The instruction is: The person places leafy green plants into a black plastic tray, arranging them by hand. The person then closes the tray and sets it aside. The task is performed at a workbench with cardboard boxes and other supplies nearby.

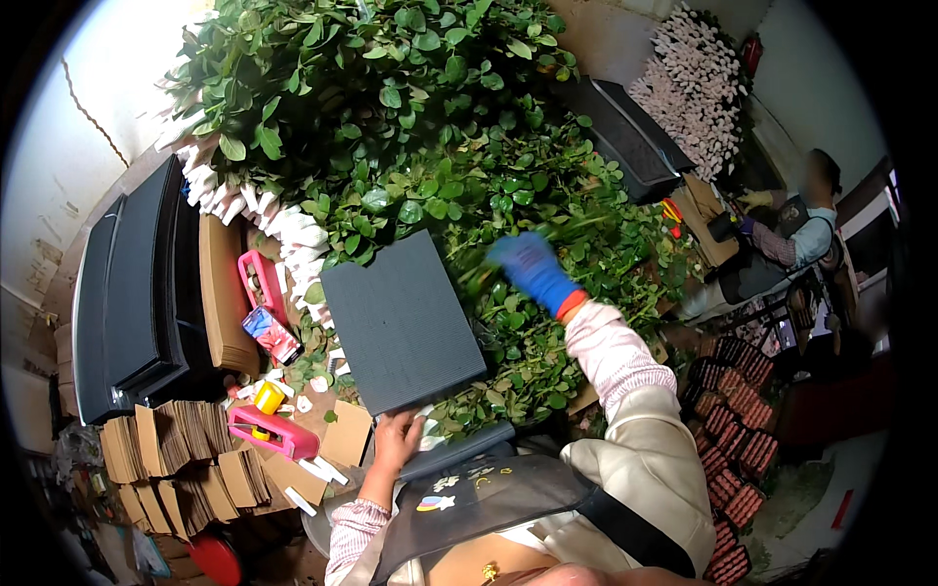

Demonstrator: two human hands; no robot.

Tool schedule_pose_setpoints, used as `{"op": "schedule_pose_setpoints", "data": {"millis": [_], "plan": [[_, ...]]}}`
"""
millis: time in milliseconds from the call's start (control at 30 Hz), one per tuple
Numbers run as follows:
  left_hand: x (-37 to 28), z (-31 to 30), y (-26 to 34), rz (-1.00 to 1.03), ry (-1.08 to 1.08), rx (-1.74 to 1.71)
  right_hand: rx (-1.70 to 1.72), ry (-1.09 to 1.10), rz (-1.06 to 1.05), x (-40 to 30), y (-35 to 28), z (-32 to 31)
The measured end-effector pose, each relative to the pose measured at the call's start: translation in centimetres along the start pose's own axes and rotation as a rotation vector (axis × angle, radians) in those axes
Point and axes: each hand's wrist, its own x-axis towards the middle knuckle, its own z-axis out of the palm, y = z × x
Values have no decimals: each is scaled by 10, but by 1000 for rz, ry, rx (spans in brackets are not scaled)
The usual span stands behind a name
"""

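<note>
A dark grey corrugated sheet (403,322) lies before me, over the edge of a bed of leafy green stems (440,190). My left hand (398,438), bare, is at the sheet's near edge. Its fingertips are partly hidden there, so its grip cannot be made out. In a blue glove with a red cuff, my right hand (531,267) is above the leaves just right of the sheet. The hand is blurred, and blurred leafy stems stick out on both sides of it, held in its fist. White-sleeved flower heads (300,234) line the pile's left side.
Pink tape dispensers (282,436), a phone (271,335) and a yellow tape roll (269,398) are at left. Stacked black sheets (139,278) and folded cardboard (183,439) stand beyond. A co-worker (799,227) sits at right, near red-and-black bundles (733,439) on the floor.
</note>
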Motion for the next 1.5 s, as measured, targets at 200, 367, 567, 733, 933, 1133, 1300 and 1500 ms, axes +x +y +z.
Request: {"op": "schedule_pose_setpoints", "data": {"millis": [200,367,567,733,933,1133,1300,1500], "plan": [[5,1,-2,77,-11,46,-207,286,506,-108,110,-26],[7,3,-6,173,15,88,-13,477,562,-167,107,-28],[3,20,-62,339,-114,393,221,127,85,-127,-35,-85],[3,14,-22,-106,120,-293,-52,-398,266,-152,-84,-12],[6,5,-8,-68,41,-172,-63,-853,191,-134,-60,4],[2,6,-8,-100,80,-106,323,71,124,66,-20,-43],[7,-4,8,-121,40,-67,-196,492,148,180,14,34],[7,-3,7,-190,3,-217,68,140,-9,156,18,43]]}}
